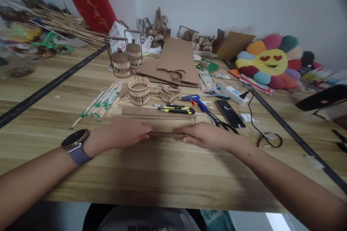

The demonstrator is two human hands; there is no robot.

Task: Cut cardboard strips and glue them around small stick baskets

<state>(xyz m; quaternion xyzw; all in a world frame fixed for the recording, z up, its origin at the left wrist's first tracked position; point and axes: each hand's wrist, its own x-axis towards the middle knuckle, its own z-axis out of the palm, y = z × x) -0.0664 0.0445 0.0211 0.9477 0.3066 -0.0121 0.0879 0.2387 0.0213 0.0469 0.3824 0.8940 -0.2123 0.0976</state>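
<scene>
My left hand [121, 134], with a watch at the wrist, pinches the left end of a narrow cardboard strip [166, 133]. The right end is between the thumb and fingers of my right hand [208, 136]. The strip is seen nearly edge-on, low over the table, and my fingers hide its ends. Dark crumbs lie on the wood just below it. Beyond my hands is a flat brown cardboard piece [141, 111] with two utility knives [176, 109] on its far edge. A small round basket of short sticks [138, 92] stands behind.
A blue glue gun [194, 100], tape roll [204, 118], black scissors [221, 123] and phone [230, 113] lie to the right. Packs of sticks [104, 99] lie left. Lidded stick baskets [120, 65] and cardboard sheets [176, 59] stand farther back. A flower cushion [271, 61] is back right.
</scene>
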